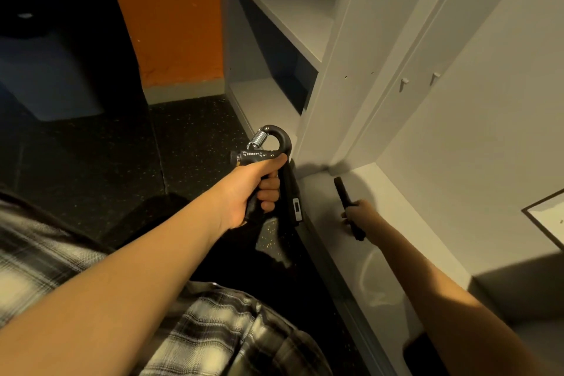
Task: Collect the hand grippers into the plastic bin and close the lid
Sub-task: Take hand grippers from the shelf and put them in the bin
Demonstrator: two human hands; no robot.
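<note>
My left hand (256, 189) is closed around one handle of a black hand gripper (276, 159) with a steel spring on top, held in the air over the dark floor just left of the white shelf unit. Its second handle, with a small counter window, hangs down to the right. My right hand (361, 215) reaches onto the lowest white shelf (387, 192) and is wrapped around a second black hand gripper (343, 192); only one straight black handle of it shows, the rest is hidden behind the hand. No plastic bin is in view.
A white shelf unit (293, 9) with open compartments rises at centre and right. An orange wall panel (171, 15) stands behind, with dark speckled flooring (195, 137) below. A dark object (424, 354) lies on the low shelf near my right forearm. A framed white panel (549, 217) sits at the right edge.
</note>
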